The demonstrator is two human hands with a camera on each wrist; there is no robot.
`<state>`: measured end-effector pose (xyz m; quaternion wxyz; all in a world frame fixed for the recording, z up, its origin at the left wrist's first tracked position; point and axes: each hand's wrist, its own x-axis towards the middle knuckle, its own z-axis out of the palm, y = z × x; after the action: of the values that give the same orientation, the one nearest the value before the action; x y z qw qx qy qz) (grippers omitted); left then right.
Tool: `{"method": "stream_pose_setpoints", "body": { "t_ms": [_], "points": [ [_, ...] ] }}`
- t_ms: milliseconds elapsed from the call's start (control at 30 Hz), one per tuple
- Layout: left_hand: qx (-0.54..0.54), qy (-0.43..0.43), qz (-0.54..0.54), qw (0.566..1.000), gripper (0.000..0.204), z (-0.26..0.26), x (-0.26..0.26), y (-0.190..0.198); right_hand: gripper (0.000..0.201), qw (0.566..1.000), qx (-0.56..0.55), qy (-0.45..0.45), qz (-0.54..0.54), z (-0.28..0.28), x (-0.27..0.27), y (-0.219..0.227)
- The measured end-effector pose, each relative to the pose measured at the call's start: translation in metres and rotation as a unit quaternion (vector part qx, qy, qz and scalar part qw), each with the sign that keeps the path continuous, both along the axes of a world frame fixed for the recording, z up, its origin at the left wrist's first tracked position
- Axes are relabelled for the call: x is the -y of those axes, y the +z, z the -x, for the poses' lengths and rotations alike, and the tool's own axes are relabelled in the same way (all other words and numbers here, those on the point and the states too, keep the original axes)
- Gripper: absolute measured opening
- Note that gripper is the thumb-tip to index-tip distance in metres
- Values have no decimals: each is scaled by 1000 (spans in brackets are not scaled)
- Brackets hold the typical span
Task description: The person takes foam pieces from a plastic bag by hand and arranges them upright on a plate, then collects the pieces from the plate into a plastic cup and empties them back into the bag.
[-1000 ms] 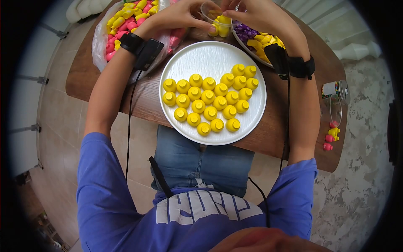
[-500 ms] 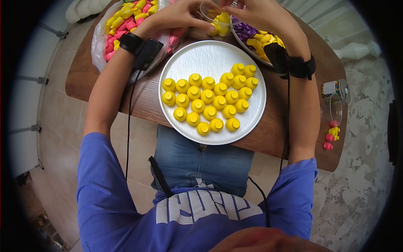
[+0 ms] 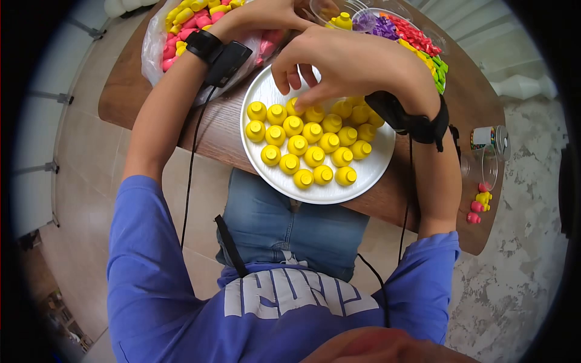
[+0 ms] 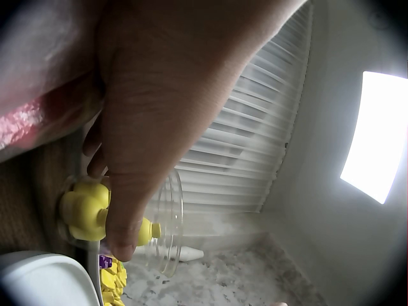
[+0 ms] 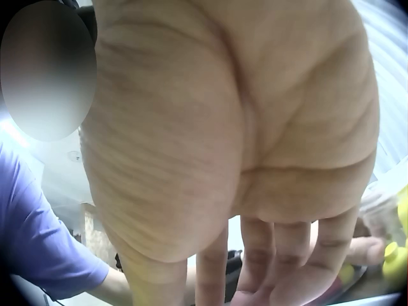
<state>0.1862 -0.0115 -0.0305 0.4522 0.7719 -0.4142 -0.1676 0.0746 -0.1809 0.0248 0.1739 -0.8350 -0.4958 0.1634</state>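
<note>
In the head view a white round plate (image 3: 372, 168) carries rows of small yellow bottle-shaped pieces (image 3: 314, 156), necks up. My right hand (image 3: 357, 60) hangs over the plate's far part, palm down, thumb and fingers apart. The thumb tip overlaps one yellow piece at the far row, and nothing shows between the fingers. Beyond the plate my left hand (image 3: 295, 15) grips a clear plastic cup (image 4: 171, 245), with several yellow pieces (image 4: 86, 210) inside. In the left wrist view its thumb lies across the cup's side. The right palm fills most of the right wrist view.
At the left a plastic bag (image 3: 152, 51) holds pink and yellow pieces. A far plate has purple, red, yellow and green wrapped bits (image 3: 417, 36). Near the table's right edge are a labelled jar (image 3: 483, 137), a clear cup (image 3: 489, 169) and a few pink and yellow pieces (image 3: 483, 198).
My right hand has left the cup and come nearer, over the plate's far side. The left hand keeps the cup, which now sits further right in view. The head view has shifted slightly.
</note>
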Motion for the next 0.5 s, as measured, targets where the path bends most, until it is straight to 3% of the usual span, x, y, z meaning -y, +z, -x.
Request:
{"method": "stream_pose_setpoints", "body": {
  "t_ms": [100, 233, 267, 300, 400, 467, 500],
  "points": [
    [-12, -8, 17, 1000, 60, -2, -1, -3, 18, 999, -17, 7, 31, -5, -5, -8],
    [-13, -14, 26, 999, 61, -6, -2, -5, 16, 998, -4, 6, -66, -8, 11, 6],
    [-8, -32, 31, 999, 60, -4, -2, -1, 18, 993, -4, -18, -113, -9, 17, 14],
    [-5, -51, 36, 998, 60, 0, -3, 4, 15, 991, 60, 3, -118, 8, 21, 56],
    [-96, 3, -19, 995, 60, 29, -5, 37, 16, 981, 67, -74, -167, -2, 40, 65],
    [-54, 1, -9, 998, 61, 19, -2, 19, 15, 945, 129, -210, -216, -13, 48, 60],
    [-14, 0, -2, 1000, 61, 12, -1, 11, 15, 944, 131, -212, -215, -17, 49, 56]
  ]
}}
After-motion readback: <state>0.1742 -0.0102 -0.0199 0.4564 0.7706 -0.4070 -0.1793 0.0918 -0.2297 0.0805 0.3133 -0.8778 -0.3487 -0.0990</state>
